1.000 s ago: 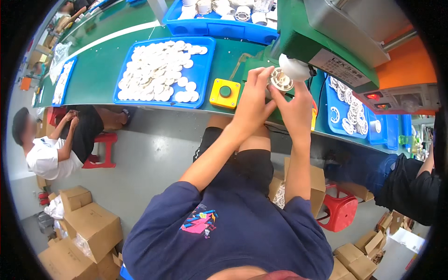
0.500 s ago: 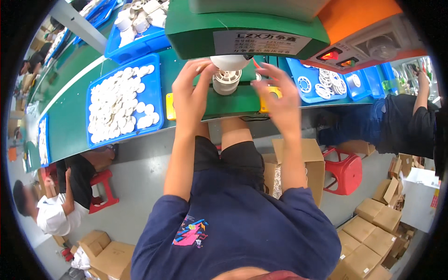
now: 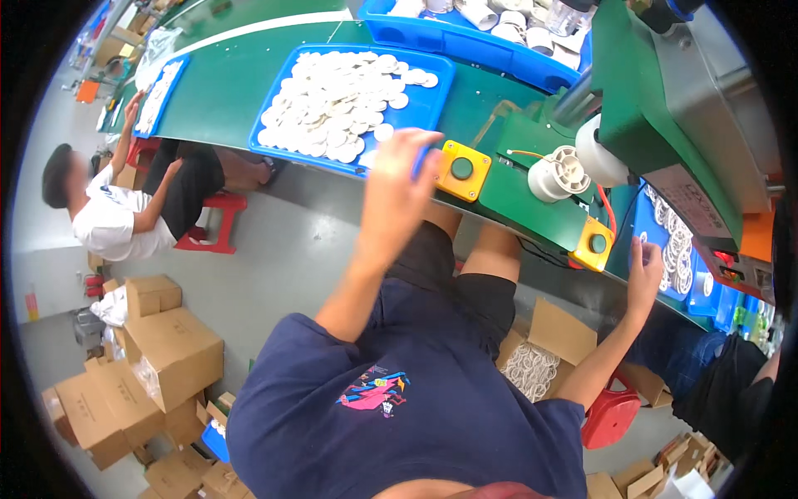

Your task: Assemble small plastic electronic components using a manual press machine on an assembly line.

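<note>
White spool: the white spool (image 3: 549, 183) stands spoked end up on the green base (image 3: 515, 195) of the machine (image 3: 682, 108), set back from the tabletop's (image 3: 224, 96) front edge and between the two yellow button boxes; no hand touches it. The machine's white dome (image 3: 600, 154) overlaps its rim in this view, so any contact there cannot be told.
Step in hand: probably a reach between handling parts, with the spool left on the base and both hands out to its sides.
Next move: if the trays are the aim, it calls for a light pinch on one thin piece; if the button boxes are, a firm press on each.
Left hand: the left hand (image 3: 401, 179) hangs by the near right corner of the disc tray (image 3: 431, 100), just beside the left button box (image 3: 463, 170). Thumb and fingers are spread, blue showing between them, with no piece visible.
White discs: the white discs (image 3: 332, 108) lie heaped in that tray.
Right hand: the right hand (image 3: 644, 274) is at the tabletop's front edge, between the right button box (image 3: 593, 244) and the white rings (image 3: 680, 254). Its fingers are bent; whether they pinch anything cannot be told.
</note>
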Demonstrator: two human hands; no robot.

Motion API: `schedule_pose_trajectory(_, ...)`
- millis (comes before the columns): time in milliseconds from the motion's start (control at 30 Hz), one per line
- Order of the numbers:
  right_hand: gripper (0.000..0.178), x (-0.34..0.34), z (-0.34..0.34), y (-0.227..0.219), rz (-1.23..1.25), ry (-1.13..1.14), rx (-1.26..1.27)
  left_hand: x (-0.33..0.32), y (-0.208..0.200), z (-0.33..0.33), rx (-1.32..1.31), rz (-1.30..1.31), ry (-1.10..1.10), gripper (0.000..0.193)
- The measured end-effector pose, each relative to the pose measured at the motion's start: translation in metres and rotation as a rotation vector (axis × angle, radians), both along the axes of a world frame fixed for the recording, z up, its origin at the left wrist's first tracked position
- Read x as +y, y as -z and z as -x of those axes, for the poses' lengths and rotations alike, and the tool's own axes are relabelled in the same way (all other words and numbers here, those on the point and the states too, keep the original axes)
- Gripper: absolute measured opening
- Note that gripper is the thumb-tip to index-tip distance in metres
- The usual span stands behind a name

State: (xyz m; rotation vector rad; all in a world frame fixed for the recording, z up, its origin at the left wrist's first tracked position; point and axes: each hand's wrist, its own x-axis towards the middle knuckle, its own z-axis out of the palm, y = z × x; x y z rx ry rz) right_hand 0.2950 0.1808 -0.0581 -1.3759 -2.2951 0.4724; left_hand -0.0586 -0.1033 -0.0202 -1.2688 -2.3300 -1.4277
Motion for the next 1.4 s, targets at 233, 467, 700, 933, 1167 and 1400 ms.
schedule_pose_trajectory(233,0.024,0.028,-0.017,0.013,0.076,0.037,0.356,-0.031,0.007,0.089,0.273,0.278,0.137,0.019)
schedule_pose_trajectory(467,0.039,0.031,-0.012,0.016,-0.068,-0.07,0.095,-0.016,0.009,0.097,0.113,0.663,0.245,0.023)
schedule_pose_trajectory(700,0.045,0.013,-0.002,-0.02,-0.075,-0.108,-0.025,-0.004,-0.003,0.092,0.299,0.611,0.262,0.015)
schedule_pose_trajectory(933,0.047,0.018,0.005,-0.007,-0.26,-0.036,-0.008,0.008,-0.039,0.047,-0.122,0.15,0.288,0.019)
schedule_pose_trajectory(1167,0.04,-0.032,0.032,-0.023,-0.174,0.001,0.485,0.076,-0.067,-0.032,-0.213,-0.004,0.549,0.017)
schedule_pose_trajectory(1400,0.051,-0.086,0.079,-0.058,0.062,-0.185,0.723,0.101,-0.05,-0.037,-0.086,-0.015,0.534,0.021)
